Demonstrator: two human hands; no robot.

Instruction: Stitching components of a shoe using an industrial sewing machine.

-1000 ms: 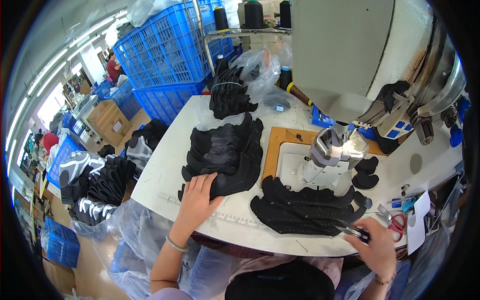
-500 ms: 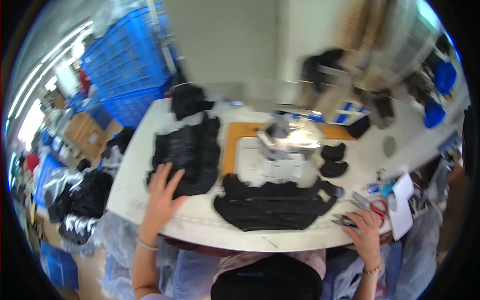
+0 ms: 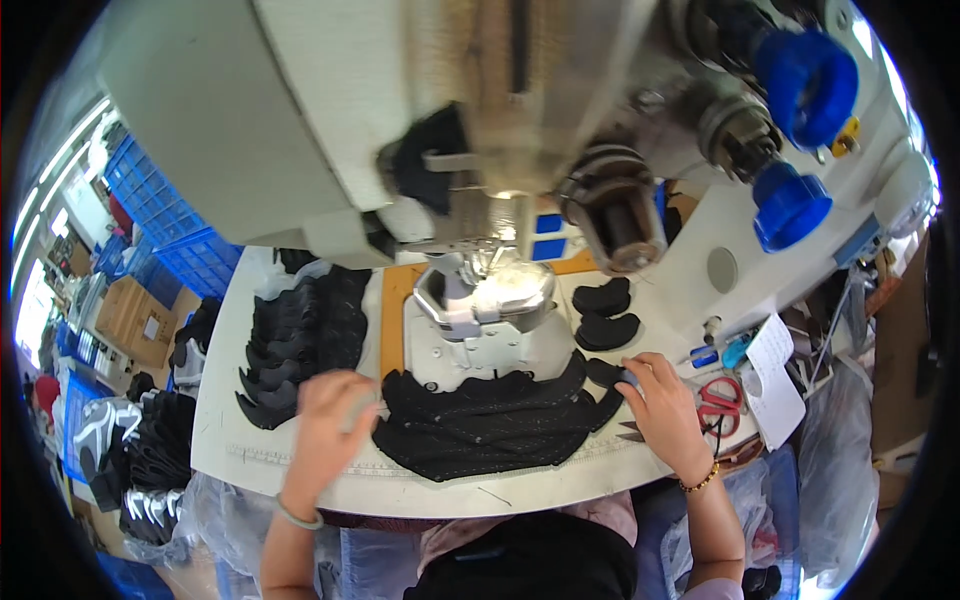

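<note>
A pile of dark, wide curved fabric pieces [image 3: 480,425] lies on the white table in front of the sewing machine's metal work area [image 3: 485,300]. Off its left end is my left hand [image 3: 335,425], smeared by motion, so its grip is unclear. My right hand [image 3: 665,415] has thumb and forefinger closed round the greyish end of a small black curved piece [image 3: 602,400], at the pile's right end. Beyond my left hand lies an overlapping row of black pieces [image 3: 310,335]. Two small black curved pieces [image 3: 606,330] rest right of the machine bed.
Red-handled scissors [image 3: 720,405] and a white paper sheet [image 3: 772,375] lie beyond my right hand. The machine head [image 3: 330,120] and blue knobs [image 3: 790,205] hang over the table. Blue crates [image 3: 150,195] and a cardboard box [image 3: 135,320] stand at left.
My right hand has moved left from beside the scissors to the small black piece. My left hand has come off the left stack toward the middle. The view has shifted, bringing the machine head closer.
</note>
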